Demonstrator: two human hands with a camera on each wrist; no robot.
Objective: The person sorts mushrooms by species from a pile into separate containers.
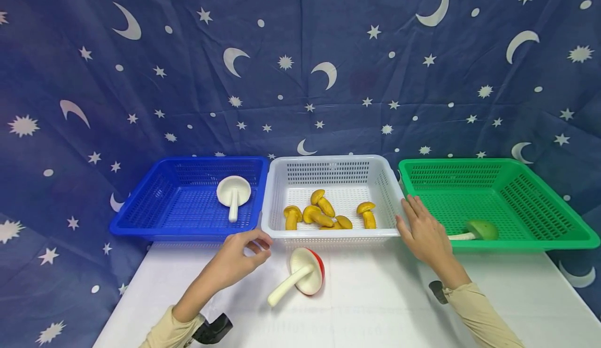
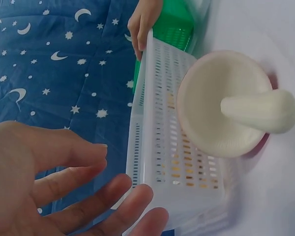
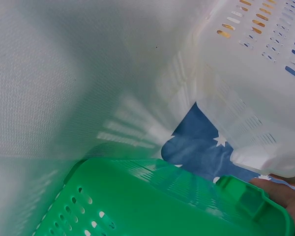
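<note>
A red-capped toy mushroom [image 1: 305, 275] with a white stem lies on its side on the white table, just in front of the white basket [image 1: 328, 231]. My left hand [image 1: 255, 249] hovers to its left by the basket's front left corner, fingers loosely spread and holding nothing. The left wrist view shows those fingers [image 2: 88, 196] apart beside the basket wall [image 2: 162, 147], with the mushroom's pale underside [image 2: 226, 103] beyond. My right hand [image 1: 418, 225] lies with straight fingers against the basket's front right corner, between it and the green basket [image 1: 516, 243]. One fingertip [image 3: 285, 194] shows in the right wrist view.
Several yellow mushrooms [image 1: 321, 212] lie in the white basket. The blue basket [image 1: 178, 230] on the left holds a white mushroom [image 1: 233, 194]. A green mushroom [image 1: 479, 229] lies in the green basket. A starry blue cloth hangs behind.
</note>
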